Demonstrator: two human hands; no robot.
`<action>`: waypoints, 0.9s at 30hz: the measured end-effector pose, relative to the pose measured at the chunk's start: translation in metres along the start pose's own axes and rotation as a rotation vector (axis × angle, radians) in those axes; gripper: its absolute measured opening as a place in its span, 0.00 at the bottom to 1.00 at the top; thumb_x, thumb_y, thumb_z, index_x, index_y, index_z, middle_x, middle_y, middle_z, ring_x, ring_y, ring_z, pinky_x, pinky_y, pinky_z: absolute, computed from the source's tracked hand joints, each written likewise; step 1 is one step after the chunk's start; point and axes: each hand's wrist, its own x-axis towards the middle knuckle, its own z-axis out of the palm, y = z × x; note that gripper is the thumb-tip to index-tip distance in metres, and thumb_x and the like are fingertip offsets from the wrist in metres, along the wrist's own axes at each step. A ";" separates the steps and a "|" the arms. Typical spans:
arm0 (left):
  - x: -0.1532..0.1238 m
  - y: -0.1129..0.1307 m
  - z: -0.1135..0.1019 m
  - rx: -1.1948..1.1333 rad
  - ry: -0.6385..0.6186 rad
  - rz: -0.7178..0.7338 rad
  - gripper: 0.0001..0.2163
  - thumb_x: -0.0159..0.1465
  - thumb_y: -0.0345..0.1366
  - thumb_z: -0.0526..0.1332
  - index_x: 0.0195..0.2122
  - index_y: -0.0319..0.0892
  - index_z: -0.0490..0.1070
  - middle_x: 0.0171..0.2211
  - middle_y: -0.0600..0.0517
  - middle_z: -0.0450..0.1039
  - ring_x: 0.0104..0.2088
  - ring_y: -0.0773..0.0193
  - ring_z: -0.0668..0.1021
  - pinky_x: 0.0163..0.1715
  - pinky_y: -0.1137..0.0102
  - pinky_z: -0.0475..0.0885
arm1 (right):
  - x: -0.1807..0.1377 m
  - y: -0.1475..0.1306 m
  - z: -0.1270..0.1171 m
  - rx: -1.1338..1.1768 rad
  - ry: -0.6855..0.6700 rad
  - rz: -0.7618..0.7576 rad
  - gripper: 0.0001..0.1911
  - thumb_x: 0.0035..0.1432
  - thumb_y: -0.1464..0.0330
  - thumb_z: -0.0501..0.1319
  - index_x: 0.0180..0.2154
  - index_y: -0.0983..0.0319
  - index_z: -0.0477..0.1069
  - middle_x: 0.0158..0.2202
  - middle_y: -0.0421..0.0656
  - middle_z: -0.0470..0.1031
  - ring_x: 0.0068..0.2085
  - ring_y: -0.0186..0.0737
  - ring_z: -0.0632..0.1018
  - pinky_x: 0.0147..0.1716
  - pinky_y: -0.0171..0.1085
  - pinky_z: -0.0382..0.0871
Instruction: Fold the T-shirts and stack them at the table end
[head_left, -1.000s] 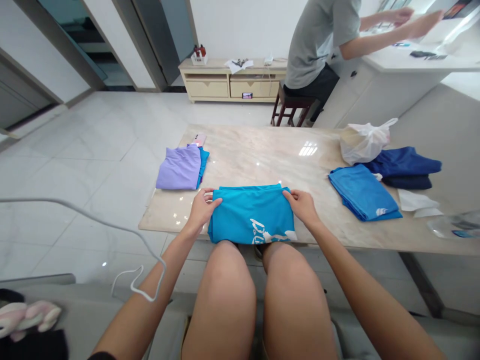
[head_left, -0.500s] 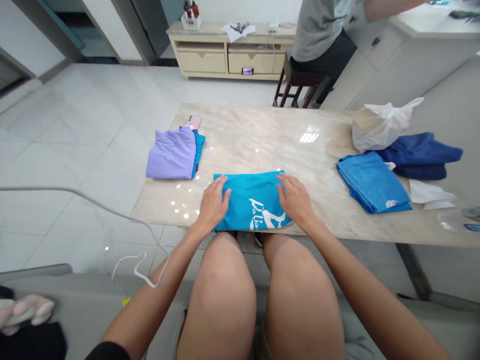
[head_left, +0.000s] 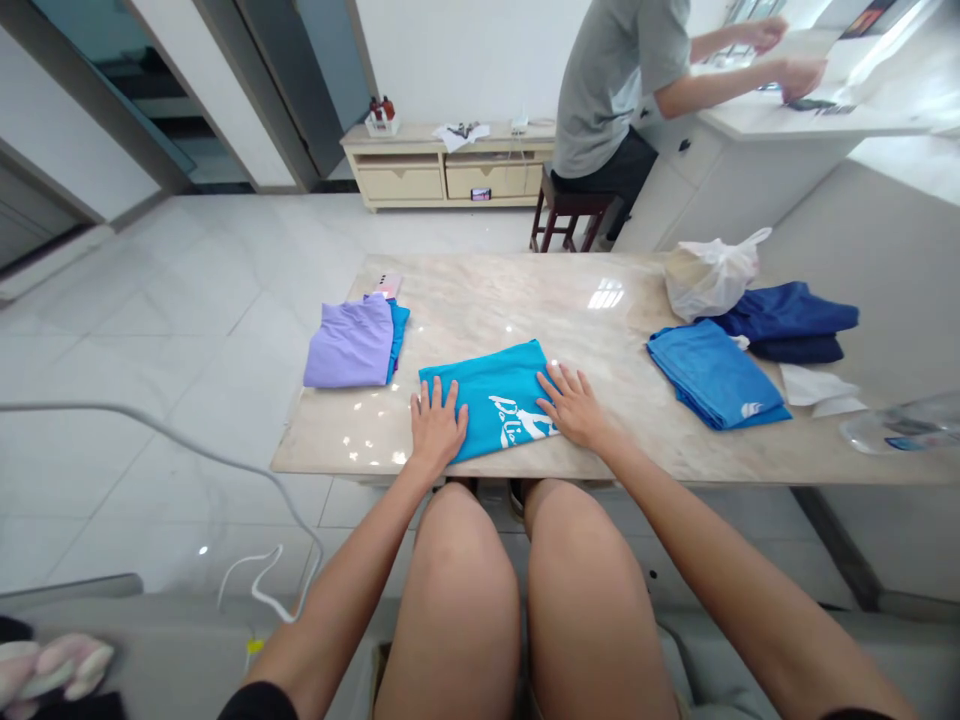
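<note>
A folded turquoise shirt (head_left: pixel 491 392) with white lettering lies near the front edge of the marble table (head_left: pixel 517 300). My left hand (head_left: pixel 436 425) rests flat on its left part, fingers spread. My right hand (head_left: pixel 571 405) lies flat on its right edge, fingers stretched out, partly on the table. Neither hand grips anything. My bare knees show below the table edge.
A folded lilac shirt (head_left: pixel 351 342) on a blue one lies at the left, a phone (head_left: pixel 388 286) behind it. Folded blue garments (head_left: pixel 712 374), dark blue clothes (head_left: pixel 787 320) and a white plastic bag (head_left: pixel 705 278) lie right. A person (head_left: pixel 622 90) sits beyond. A white cable (head_left: pixel 225 470) hangs left.
My hands let go of the shirt's far corners and now lie flat on it. The shirt sits fully on the table, folded smaller and turned slightly.
</note>
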 end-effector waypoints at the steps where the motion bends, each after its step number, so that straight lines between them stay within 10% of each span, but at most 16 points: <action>1: 0.002 0.004 -0.003 0.027 -0.004 -0.020 0.29 0.76 0.44 0.55 0.75 0.38 0.67 0.77 0.32 0.61 0.78 0.29 0.60 0.74 0.34 0.53 | 0.016 0.008 -0.002 -0.004 0.007 0.002 0.33 0.79 0.54 0.50 0.77 0.58 0.61 0.80 0.52 0.56 0.80 0.64 0.55 0.77 0.69 0.46; 4: 0.009 0.014 -0.017 0.111 -0.100 -0.059 0.27 0.77 0.46 0.55 0.67 0.30 0.74 0.65 0.22 0.73 0.68 0.26 0.74 0.66 0.37 0.67 | 0.054 0.024 -0.012 -0.023 0.073 0.115 0.31 0.77 0.59 0.53 0.75 0.64 0.65 0.78 0.60 0.59 0.78 0.69 0.59 0.75 0.72 0.49; 8: 0.029 0.003 -0.036 0.126 -0.219 0.033 0.20 0.78 0.42 0.52 0.56 0.36 0.80 0.46 0.31 0.83 0.53 0.37 0.85 0.55 0.48 0.77 | 0.060 0.009 -0.027 0.005 0.186 0.156 0.31 0.73 0.71 0.55 0.74 0.70 0.65 0.77 0.65 0.60 0.77 0.69 0.62 0.75 0.70 0.53; 13: 0.046 -0.029 -0.029 -0.053 -0.244 0.347 0.20 0.75 0.35 0.55 0.65 0.44 0.76 0.68 0.39 0.75 0.67 0.47 0.77 0.70 0.52 0.69 | -0.005 -0.035 -0.024 0.227 -0.051 -0.370 0.26 0.78 0.69 0.48 0.69 0.60 0.75 0.72 0.50 0.73 0.72 0.52 0.73 0.74 0.55 0.66; 21: -0.008 -0.027 -0.043 0.036 -0.352 0.428 0.21 0.78 0.39 0.54 0.68 0.43 0.75 0.66 0.36 0.77 0.63 0.42 0.81 0.65 0.49 0.74 | -0.030 -0.009 -0.043 0.036 -0.116 -0.204 0.31 0.73 0.75 0.51 0.73 0.61 0.69 0.75 0.51 0.67 0.77 0.52 0.67 0.77 0.60 0.56; 27: -0.034 -0.062 -0.055 -0.069 -0.468 0.684 0.27 0.76 0.42 0.62 0.76 0.50 0.65 0.77 0.44 0.64 0.77 0.52 0.67 0.76 0.54 0.59 | -0.056 -0.019 -0.064 0.183 -0.306 -0.670 0.32 0.77 0.62 0.57 0.77 0.59 0.62 0.80 0.48 0.57 0.80 0.47 0.59 0.80 0.52 0.50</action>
